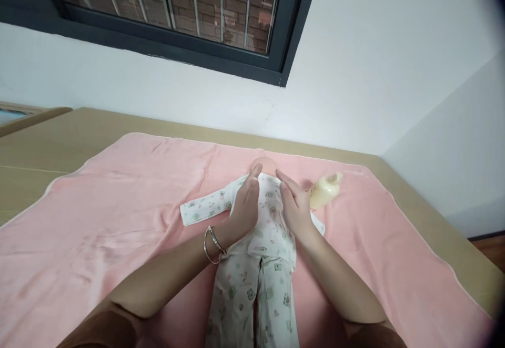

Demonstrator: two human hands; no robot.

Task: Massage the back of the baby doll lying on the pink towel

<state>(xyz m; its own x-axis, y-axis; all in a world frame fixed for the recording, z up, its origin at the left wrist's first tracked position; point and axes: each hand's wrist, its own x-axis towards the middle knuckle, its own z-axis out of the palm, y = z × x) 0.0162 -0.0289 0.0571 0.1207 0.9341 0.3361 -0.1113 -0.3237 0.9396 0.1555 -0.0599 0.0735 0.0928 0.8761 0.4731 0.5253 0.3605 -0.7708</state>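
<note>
A small white baby shirt (270, 232) with a scattered print lies flat, and matching trousers (274, 290) extend below it. My left hand (245, 203) is over the shirt's left side, fingers stretched upward, two bangles on its wrist. Over the right side, my right hand (295, 206) faces it with fingers extended. The palms are turned toward each other, apart, and nothing shows between them. Just beyond the fingertips, at the neckline, is a smooth round pinkish thing (264, 165), partly hidden. A pale yellow bottle (325, 190) lies tilted right of my right hand.
A pink blanket (130, 195) with a pale edge spreads beneath the clothes over a light wooden surface (106, 122). Behind it rises a white wall (339, 90) with a dark-framed window (272, 69). Another wooden edge (39, 119) shows at far left.
</note>
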